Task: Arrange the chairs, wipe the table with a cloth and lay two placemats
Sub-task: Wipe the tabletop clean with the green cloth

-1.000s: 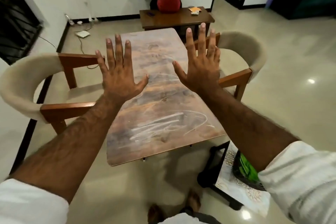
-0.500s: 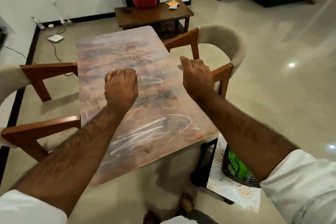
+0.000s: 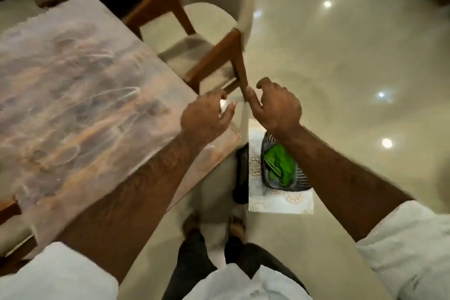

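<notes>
Kid: Fingers [image 3: 225, 111] on the left hand [image 3: 204, 118] are curled but hold nothing, right?

Helper: Right. They are bent, with a gap between thumb and fingers. That hand is up over the near right corner of the tabletop [image 3: 80, 85].

Kid: What is on the tabletop?

Helper: White scribble marks. It looks blurry.

Kid: And at the far left?

Helper: A bit of a wooden chair arm [image 3: 7, 208] peeks out at the tabletop's edge.

Kid: What about the right hand [image 3: 277, 105]?

Helper: Its fingers are half curled too. The thumb is just beside a leg of the chair [image 3: 214, 31]. I cannot tell if it grips the leg.

Kid: Where is that chair?

Helper: On the right side of the tabletop. It has a pale round back and brown wood.

Kid: What is below the right arm?

Helper: A white placemat [image 3: 280, 200] with gold patterns, lying on a dark stool. A black mesh basket [image 3: 302, 181] sits on it, with a green cloth [image 3: 280, 165] inside.
</notes>
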